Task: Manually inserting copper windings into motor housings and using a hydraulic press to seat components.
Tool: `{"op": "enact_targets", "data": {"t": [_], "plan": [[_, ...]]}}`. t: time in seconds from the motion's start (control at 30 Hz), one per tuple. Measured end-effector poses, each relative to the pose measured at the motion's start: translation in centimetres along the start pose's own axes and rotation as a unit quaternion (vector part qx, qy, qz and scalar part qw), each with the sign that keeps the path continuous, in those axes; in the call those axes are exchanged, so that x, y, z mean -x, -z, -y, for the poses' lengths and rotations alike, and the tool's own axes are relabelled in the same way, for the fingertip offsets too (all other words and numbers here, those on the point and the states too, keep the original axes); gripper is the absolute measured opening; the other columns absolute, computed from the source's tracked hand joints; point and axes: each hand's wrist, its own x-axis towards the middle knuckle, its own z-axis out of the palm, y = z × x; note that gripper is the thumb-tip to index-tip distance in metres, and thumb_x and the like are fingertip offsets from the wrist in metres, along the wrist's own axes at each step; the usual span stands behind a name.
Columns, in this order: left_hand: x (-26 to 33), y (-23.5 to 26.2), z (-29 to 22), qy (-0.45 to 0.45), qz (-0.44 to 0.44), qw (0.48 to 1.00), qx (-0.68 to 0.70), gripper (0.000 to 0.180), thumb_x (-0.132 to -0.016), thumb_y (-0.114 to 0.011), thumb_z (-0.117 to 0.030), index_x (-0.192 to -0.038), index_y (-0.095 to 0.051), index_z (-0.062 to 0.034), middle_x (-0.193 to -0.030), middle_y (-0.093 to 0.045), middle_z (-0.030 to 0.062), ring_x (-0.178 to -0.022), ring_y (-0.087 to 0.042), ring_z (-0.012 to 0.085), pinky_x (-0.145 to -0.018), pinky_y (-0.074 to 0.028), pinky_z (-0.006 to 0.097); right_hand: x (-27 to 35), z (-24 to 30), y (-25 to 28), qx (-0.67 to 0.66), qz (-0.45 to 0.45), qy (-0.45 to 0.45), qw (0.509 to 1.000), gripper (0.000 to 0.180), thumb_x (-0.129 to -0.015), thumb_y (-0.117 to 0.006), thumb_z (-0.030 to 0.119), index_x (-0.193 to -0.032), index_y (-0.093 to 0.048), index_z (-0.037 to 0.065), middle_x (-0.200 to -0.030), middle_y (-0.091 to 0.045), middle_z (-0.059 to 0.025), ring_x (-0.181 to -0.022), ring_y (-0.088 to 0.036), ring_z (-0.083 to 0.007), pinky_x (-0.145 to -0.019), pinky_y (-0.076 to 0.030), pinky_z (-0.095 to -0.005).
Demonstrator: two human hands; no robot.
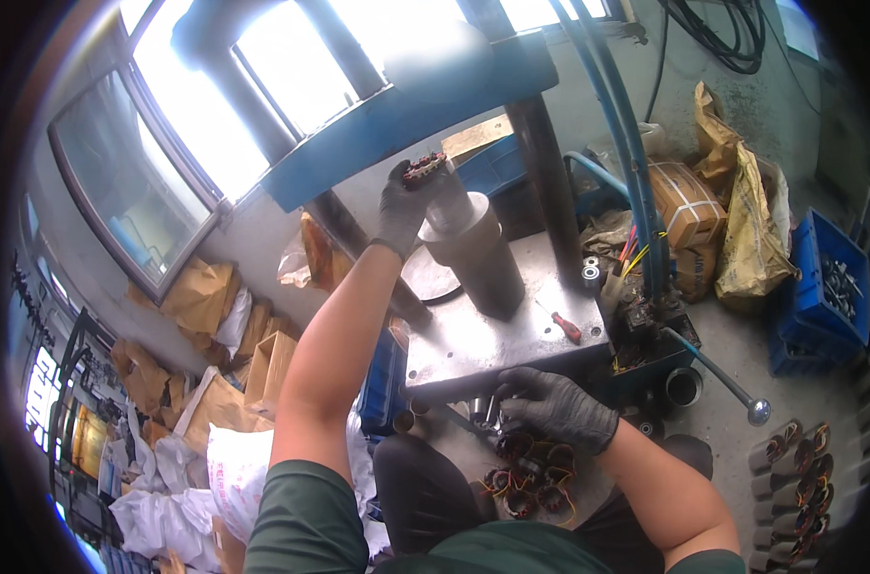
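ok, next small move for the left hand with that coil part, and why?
Probably lower it onto the steel cylinder. The left hand holds a wound coil part right above the cylinder's top on the press plate, not yet seated. The right hand rests on the pile of coil parts below.

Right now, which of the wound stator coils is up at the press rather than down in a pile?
The stator coil gripped in the left hand, raised above the grey press cylinder. The others lie below the right hand.
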Motion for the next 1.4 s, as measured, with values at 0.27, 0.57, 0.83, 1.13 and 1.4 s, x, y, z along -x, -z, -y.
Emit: {"op": "enact_targets", "data": {"t": [0.27, 0.57, 0.83, 1.13, 1.4], "plan": [[3.2, 4.8, 1.9, 0.075, 0.025, 0.995, 0.054, 0.114, -0.094, -0.077, -0.038, -0.166, 0.003, -0.0024, -0.127, -0.070, 0.0094, -0.109, -0.065, 0.0167, -0.086, -0.052, 0.031, 2.6, 4.2, -0.6, 0.040, -0.036, 0.001, 0.999, 0.048, -0.094, -0.078, 0.010, -0.138, -0.059, 0.002, -0.116, -0.068, -0.0045, -0.105, -0.065, -0.0107, -0.090, -0.057, -0.0293], [23.2, 14.3, 11.4, 0.110, -0.001, 0.987, 0.121, 0.052, -0.097, -0.074, -0.011, -0.145, -0.055, -0.0046, -0.122, -0.067, 0.0056, -0.112, -0.062, 0.0153, -0.102, -0.049, 0.031, 6.9, 7.4, -0.8, 0.080, -0.097, 0.094, 0.988, 0.062, -0.094, -0.069, 0.008, -0.151, -0.047, 0.000, -0.137, -0.062, -0.0155, -0.120, -0.062, -0.0227, -0.104, -0.049, -0.0379], [52.5, 22.9, 25.5, 0.442, -0.141, 0.886, -0.014, 0.055, -0.092, -0.071, -0.039, -0.128, -0.067, 0.0015, -0.114, -0.075, 0.0187, -0.108, -0.070, 0.0257, -0.098, -0.053, 0.035, 8.3, 8.0, -0.7, 0.236, -0.101, 0.172, 0.951, 0.074, -0.093, -0.071, 0.035, -0.150, -0.047, -0.006, -0.138, -0.062, -0.0211, -0.126, -0.061, -0.0302, -0.111, -0.043, -0.0422], [67.4, 15.3, 21.1, 0.575, 0.234, 0.702, -0.350, 0.086, -0.078, -0.076, -0.053, -0.150, -0.055, -0.0125, -0.150, -0.056, 0.0220, -0.139, -0.054, 0.0372, -0.116, -0.043, 0.047, 14.3, 11.1, 1.4, 0.626, -0.233, 0.338, 0.663, 0.049, -0.105, -0.053, 0.023, -0.140, -0.056, -0.011, -0.139, -0.062, -0.0247, -0.127, -0.061, -0.0319, -0.109, -0.049, -0.0414], [76.8, 19.5, 20.6, 0.511, 0.294, 0.717, -0.372, 0.121, -0.060, -0.090, -0.035, -0.164, -0.030, -0.0201, -0.153, -0.045, 0.0288, -0.143, -0.045, 0.0428, -0.119, -0.040, 0.046, 16.7, 12.1, -1.3, 0.570, -0.368, 0.395, 0.619, 0.028, -0.100, -0.070, 0.013, -0.112, -0.072, -0.012, -0.109, -0.075, -0.0234, -0.097, -0.071, -0.0332, -0.089, -0.055, -0.0393]]}}
